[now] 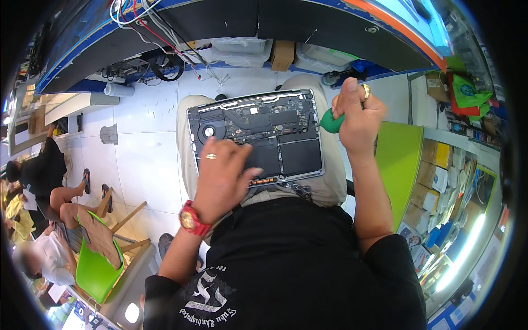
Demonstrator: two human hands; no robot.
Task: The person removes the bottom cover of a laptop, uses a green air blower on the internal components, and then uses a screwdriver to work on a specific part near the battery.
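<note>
An open-bottomed laptop (pixel 297 157) lies on my thighs with its circuit board, round fan and black battery packs exposed. My left hand (pixel 223 176) rests over its lower left part below the fan, fingers apart and curved, with nothing gripped. My right hand (pixel 357 118) is closed round a green rubber blower bulb (pixel 331 124) beside the laptop's upper right edge, its thumb raised.
A dark bench (pixel 225 22) with dangling cables (pixel 176 49) spans the front, plastic bins (pixel 241 52) and a cardboard box (pixel 282 55) beneath. Two people (pixel 44 176) (pixel 55 253) sit at left near a green chair (pixel 91 269). A lit display counter (pixel 443 214) stands right.
</note>
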